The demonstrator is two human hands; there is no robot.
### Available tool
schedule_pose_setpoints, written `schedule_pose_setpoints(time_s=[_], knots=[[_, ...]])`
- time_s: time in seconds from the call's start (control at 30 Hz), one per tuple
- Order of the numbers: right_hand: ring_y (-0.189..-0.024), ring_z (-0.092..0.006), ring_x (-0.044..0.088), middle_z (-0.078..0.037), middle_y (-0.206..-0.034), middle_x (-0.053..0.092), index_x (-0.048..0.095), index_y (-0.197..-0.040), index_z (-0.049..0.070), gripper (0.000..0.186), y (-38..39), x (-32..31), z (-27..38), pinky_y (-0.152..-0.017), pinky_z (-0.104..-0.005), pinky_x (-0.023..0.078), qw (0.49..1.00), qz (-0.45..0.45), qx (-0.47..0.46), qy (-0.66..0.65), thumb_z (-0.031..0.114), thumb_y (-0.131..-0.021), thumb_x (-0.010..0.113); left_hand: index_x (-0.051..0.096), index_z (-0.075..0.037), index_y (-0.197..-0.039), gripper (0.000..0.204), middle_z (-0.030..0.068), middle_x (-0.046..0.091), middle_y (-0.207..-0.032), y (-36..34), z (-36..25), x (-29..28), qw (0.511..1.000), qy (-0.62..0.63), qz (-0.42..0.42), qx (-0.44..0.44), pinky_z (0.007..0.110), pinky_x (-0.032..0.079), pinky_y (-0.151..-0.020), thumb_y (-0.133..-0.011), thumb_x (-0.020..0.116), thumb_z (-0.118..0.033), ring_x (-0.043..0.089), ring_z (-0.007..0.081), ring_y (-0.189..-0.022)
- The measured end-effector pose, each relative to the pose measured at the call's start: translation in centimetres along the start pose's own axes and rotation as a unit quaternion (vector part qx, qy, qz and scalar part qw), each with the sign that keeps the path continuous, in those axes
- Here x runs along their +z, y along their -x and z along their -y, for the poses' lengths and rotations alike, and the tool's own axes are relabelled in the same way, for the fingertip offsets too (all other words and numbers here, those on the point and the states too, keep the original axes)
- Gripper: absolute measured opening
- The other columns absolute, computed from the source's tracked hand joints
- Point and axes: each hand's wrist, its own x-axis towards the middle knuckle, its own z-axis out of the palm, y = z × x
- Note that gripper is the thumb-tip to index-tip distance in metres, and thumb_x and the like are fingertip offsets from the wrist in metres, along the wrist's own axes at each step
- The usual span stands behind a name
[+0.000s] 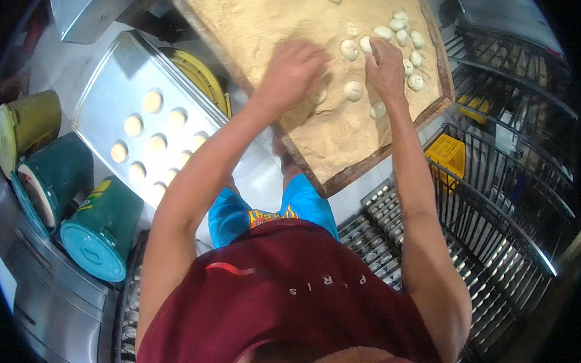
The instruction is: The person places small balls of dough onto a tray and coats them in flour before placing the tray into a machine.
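Two hands work a crumb-filled wooden tray (431, 65): right hand (384, 64) pinches a pale oval dough piece (366, 45); left hand (292, 71), curled, rests left of it.

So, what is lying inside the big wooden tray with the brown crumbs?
The wooden tray holds brown crumbs and pale dough pieces; the left hand and right hand cover some.

Both hands are pressed down in a wooden tray (437, 96) of tan crumbs: the left hand (292, 70) beside a dough ball (353, 90), the right hand (384, 67) among others. Coated rounds (152, 100) are laid out on a metal baking sheet (108, 79).
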Motion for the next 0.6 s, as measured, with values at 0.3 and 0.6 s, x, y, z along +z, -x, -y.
schedule_pose_setpoints(time_s=[0.3, 0.6], knots=[[-0.111, -0.0374, 0.058, -0.019, -0.119, 0.065, 0.065, -0.119, 0.001, 0.043, 1.7, -0.1, -1.5, -0.101, -0.0454, 0.046, 0.99, 0.078, -0.009, -0.119, 0.01, -0.079, 0.076, 0.064, -0.012, -0.121, 0.04, 0.0033, 0.066, -0.118, -6.1, -1.7, 5.4, 0.953, -0.139, 0.27, -0.017, 0.039, 0.043, -0.094, -0.082, 0.071, -0.016, 0.057, 0.0234, -0.114], [-0.111, -0.03, 0.055, -0.01, -0.119, 0.066, 0.069, -0.118, 0.01, 0.037, 0.2, -0.4, -4.4, -0.096, -0.0437, 0.043, 0.991, 0.108, -0.065, -0.05, 0.028, -0.086, 0.074, 0.067, -0.01, -0.117, 0.041, 0.0116, 0.063, -0.114, -5.8, -1.0, 3.8, 0.967, -0.193, 0.119, -0.114, 0.042, 0.046, -0.092, -0.082, 0.077, -0.029, 0.056, 0.0328, -0.108]])
